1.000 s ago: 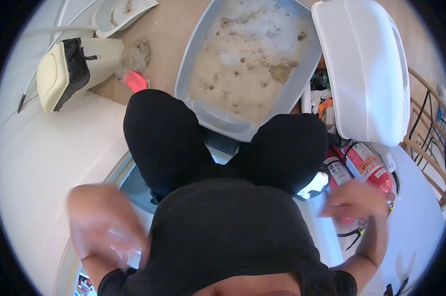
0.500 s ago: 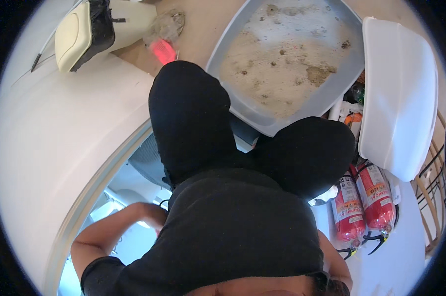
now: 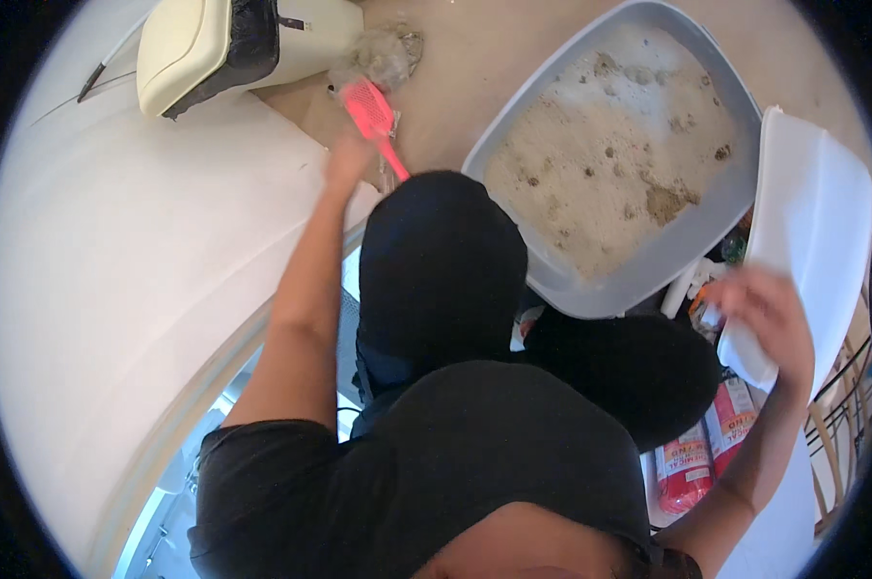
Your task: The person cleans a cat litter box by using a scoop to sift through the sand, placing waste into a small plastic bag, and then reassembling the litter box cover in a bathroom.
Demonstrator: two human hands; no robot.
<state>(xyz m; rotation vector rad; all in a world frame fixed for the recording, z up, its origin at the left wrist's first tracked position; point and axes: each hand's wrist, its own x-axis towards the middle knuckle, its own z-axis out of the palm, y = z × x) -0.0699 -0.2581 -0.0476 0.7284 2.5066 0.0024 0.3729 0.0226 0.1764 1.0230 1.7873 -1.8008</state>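
Observation:
My left hand (image 3: 351,159), smeared by motion, is right beside a pink slotted litter scoop (image 3: 369,111); whether its fingers touch the scoop cannot be made out. The scoop lies on the floor, its handle running toward my knee. On the other side, my right hand (image 3: 766,314) is in the air before a white plastic tub or lid (image 3: 822,203). Its fingers are blurred but look apart, with nothing visible in them. In front of my knees stands a grey litter box (image 3: 498,135) holding sandy litter (image 3: 571,193) with several dark clumps.
A cream bin (image 3: 190,53) with a black bag over its rim is at the far left, next to a crumpled clear plastic bag (image 3: 383,58). Red fire extinguishers (image 3: 685,473) lie at my right. A white wall (image 3: 146,241) borders my left side.
My left hand has come up from beside my body to the scoop. My right arm has swung into view toward the white tub. My body leans forward, shifting the view.

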